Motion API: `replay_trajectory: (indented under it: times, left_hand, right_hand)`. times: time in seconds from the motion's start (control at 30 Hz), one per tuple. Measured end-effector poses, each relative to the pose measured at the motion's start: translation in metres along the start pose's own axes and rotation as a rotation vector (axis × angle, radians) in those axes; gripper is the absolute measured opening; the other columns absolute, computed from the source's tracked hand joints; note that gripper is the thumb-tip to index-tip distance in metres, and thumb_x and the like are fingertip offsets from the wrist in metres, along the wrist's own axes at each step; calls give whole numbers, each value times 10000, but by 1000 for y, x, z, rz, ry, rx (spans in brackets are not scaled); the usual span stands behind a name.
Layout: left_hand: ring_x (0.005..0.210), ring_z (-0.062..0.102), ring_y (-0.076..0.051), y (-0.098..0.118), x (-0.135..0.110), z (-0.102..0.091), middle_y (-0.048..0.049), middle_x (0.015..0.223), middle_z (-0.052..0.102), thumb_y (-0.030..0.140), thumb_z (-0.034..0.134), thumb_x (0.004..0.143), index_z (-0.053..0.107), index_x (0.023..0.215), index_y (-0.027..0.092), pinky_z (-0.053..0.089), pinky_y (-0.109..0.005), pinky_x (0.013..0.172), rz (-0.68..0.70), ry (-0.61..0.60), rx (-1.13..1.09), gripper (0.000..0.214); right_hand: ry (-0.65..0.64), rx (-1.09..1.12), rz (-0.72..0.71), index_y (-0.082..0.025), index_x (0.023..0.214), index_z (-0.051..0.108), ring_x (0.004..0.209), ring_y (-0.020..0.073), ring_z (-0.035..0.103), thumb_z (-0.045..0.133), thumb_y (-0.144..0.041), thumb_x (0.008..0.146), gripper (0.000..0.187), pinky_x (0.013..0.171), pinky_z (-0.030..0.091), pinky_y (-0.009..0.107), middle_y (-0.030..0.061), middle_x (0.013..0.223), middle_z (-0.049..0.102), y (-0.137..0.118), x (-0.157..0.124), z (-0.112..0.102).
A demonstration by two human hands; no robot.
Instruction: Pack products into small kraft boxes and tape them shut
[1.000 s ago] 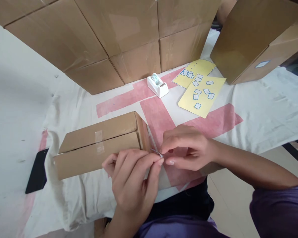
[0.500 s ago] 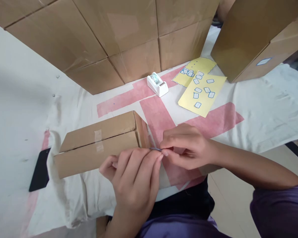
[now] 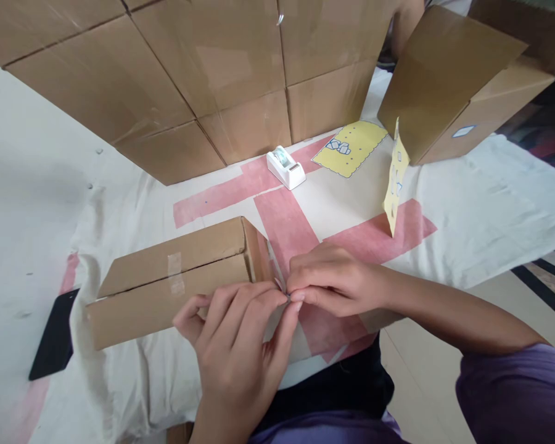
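Observation:
My left hand point(image 3: 243, 339) and my right hand point(image 3: 333, 280) meet at their fingertips in front of the near cardboard box. Pinched between both hands is a small thin sticker point(image 3: 280, 285), mostly hidden by the fingers and seen nearly edge-on. The cardboard box point(image 3: 176, 271) lies flat just left of my hands, with clear tape across its seam. Farther right, a yellow sheet point(image 3: 394, 185) bearing small blue-edged stickers stands tilted on edge. Behind it, a second yellow sheet point(image 3: 358, 151) with a few stickers lies flat.
A white tape dispenser point(image 3: 285, 168) stands before a wall of stacked cardboard boxes point(image 3: 240, 61). At the back right are more boxes point(image 3: 444, 92), one with a blue-edged label. A black phone-like slab point(image 3: 53, 336) lies at left. Part of another person's arm point(image 3: 407, 24) shows behind.
The front yellow sheet has lifted from lying flat to standing on edge, farther right. My hands stay together, with the sticker turned between the fingertips. The view has shifted slightly.

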State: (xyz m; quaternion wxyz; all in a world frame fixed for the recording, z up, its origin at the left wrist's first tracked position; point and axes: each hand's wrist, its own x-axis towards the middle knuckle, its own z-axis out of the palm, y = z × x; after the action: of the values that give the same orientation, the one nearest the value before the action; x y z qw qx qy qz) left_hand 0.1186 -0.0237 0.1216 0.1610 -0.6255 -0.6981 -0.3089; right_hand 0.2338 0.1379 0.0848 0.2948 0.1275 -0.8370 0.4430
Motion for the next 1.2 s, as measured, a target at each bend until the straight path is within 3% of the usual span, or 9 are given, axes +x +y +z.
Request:
replay_trajectory:
  times: [0.37,0.7,1.03,1.2]
  left_hand:
    - [732,682,-201,-1,1,-2,1,864,766,154,726,838,635,866,232,297,-429,814,41,-1,0,123]
    - [717,667,-188,-4,1,3,5,850,762,140,688,826,599,836,237,295,-421,801,31,35,-19,132]
    - [757,685,-185,-3,-1,4,4,869,744,152,649,853,570,835,240,316,-427,832,-96,18,-104,120]
    - [786,690,-165,-3,0,1,23,868,735,154,650,857,568,834,240,324,-406,830,-144,10,-158,120]
  right_hand:
    - [-62,81,-14,-150,928,615,776,102,609,476,-221,1048,197,723,488,219,37,827,645,9,-2,-1]
    - [-56,-88,-9,-166,915,597,680,94,558,412,-257,1062,252,641,448,217,10,751,610,5,-3,1]
    - [-81,-204,23,-182,847,541,575,84,475,401,-222,1022,228,552,376,217,-21,668,532,5,-2,-1]
    - [38,-135,-28,-191,849,527,540,77,429,450,-170,981,155,524,356,206,-51,628,491,4,1,-2]
